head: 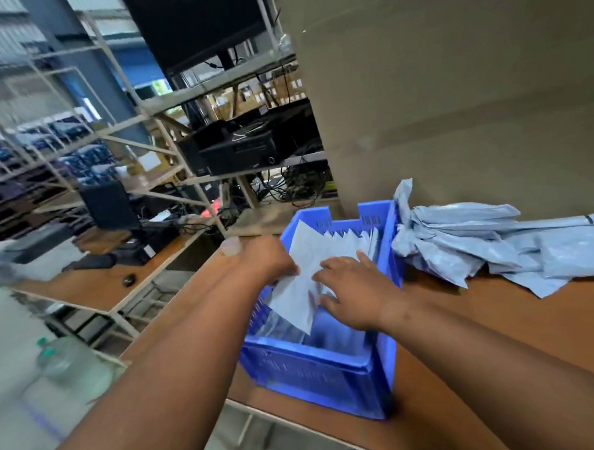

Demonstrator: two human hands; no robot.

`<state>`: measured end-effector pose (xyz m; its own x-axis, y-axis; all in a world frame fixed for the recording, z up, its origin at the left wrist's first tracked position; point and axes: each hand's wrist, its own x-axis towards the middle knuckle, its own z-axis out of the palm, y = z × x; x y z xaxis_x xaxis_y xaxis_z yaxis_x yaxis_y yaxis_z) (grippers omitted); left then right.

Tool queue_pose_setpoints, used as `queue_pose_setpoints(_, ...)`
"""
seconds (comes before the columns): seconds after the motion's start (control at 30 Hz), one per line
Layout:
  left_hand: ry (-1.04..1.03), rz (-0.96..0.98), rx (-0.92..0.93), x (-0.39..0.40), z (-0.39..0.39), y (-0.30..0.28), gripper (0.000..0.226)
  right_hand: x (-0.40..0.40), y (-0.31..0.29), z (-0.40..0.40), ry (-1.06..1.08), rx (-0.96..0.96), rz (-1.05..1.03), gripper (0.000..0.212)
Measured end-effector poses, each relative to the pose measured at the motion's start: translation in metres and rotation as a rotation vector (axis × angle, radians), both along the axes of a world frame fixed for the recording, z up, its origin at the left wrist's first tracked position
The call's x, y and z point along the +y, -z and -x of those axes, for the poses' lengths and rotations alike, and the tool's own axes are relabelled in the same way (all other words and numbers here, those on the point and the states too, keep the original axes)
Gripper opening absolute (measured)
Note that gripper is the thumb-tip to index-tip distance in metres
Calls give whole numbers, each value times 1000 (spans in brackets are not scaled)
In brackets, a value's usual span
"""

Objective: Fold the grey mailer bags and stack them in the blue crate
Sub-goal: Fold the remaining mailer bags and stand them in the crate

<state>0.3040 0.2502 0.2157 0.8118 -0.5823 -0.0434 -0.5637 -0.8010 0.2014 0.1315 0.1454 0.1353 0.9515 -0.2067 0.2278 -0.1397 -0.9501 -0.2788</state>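
A blue crate (315,370) stands on the brown table at the centre, with a row of folded grey mailer bags (349,239) upright along its far side. Both of my hands are inside the crate's top. My left hand (268,258) grips the left edge of a folded grey mailer bag (293,293) that leans in the crate. My right hand (351,292) rests on the same bag from the right, its fingers spread and bent over it. A loose heap of unfolded grey mailer bags (494,247) lies on the table to the right of the crate.
A tall cardboard wall (453,99) rises right behind the crate and the heap. The brown table (497,325) ends close in front of the crate. To the left are metal shelving (181,104) with black electronics, a lower desk with a mouse (129,279), and water bottles (63,357) on the floor.
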Motion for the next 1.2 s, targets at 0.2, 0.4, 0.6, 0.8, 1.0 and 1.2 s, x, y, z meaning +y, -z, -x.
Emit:
queue_pose_setpoints(0.2,-9,-220,-59,7,-24,61,27,9,19,-30,7,140,-9,42)
queue_pose_setpoints(0.4,-28,-427,57,13,-36,102,28,7,32,-39,40,237,-26,47)
queue_pose_setpoints(0.6,5,-514,79,11,-44,113,24,8,34,-39,27,330,21,48)
queue_pose_setpoints(0.8,-5,-518,51,5,-57,74,18,8,38,-40,16,381,54,40)
queue_pose_setpoints(1.0,9,-585,88,20,-46,101,22,14,33,-66,-73,675,192,52)
queue_pose_setpoints(1.2,-6,-596,140,25,-43,112,41,14,39,-133,-177,870,249,64)
